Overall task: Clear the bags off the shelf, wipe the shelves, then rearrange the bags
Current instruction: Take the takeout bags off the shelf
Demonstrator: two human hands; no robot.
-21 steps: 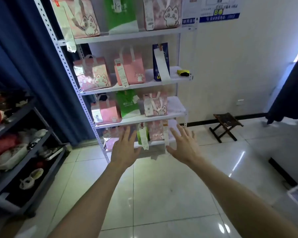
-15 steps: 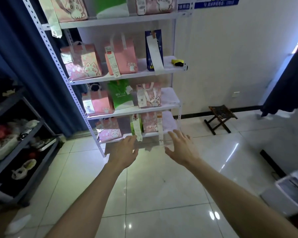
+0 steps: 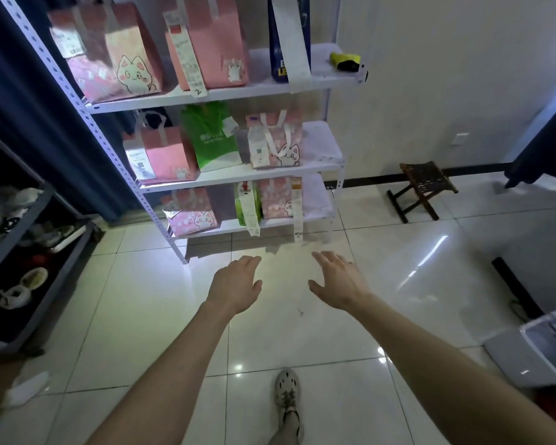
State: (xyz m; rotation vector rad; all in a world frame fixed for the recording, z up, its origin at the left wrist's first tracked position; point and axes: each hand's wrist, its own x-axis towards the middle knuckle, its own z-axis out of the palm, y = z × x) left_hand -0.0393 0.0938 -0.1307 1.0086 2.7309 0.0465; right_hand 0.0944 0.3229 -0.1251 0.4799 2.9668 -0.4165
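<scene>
A white metal shelf unit [image 3: 238,175] stands against the wall with bags on every level. The bottom level carries a pink cat bag [image 3: 191,216], a narrow green bag [image 3: 243,203] and a second pink cat bag [image 3: 275,199]. On the level above sit a pink bag [image 3: 167,155], a green bag [image 3: 212,139] and a pink cat bag with white handles [image 3: 278,141]. Higher up are two pink bags [image 3: 116,56] and a dark blue bag [image 3: 276,33]. My left hand [image 3: 236,284] and my right hand [image 3: 337,281] are stretched out empty, fingers straight, over the floor in front of the bottom shelf.
A yellow and black object [image 3: 345,61] lies at the right end of the upper shelf. A dark rack [image 3: 36,239] with clutter stands at the left, a small wooden stool [image 3: 422,184] at the right wall, a grey bin [image 3: 533,348] at the right. My foot [image 3: 286,393] is on the tiles.
The view has tipped down and come closer to the shelf. Both hands have sunk from in front of the lower shelves to below the bottom shelf, still empty.
</scene>
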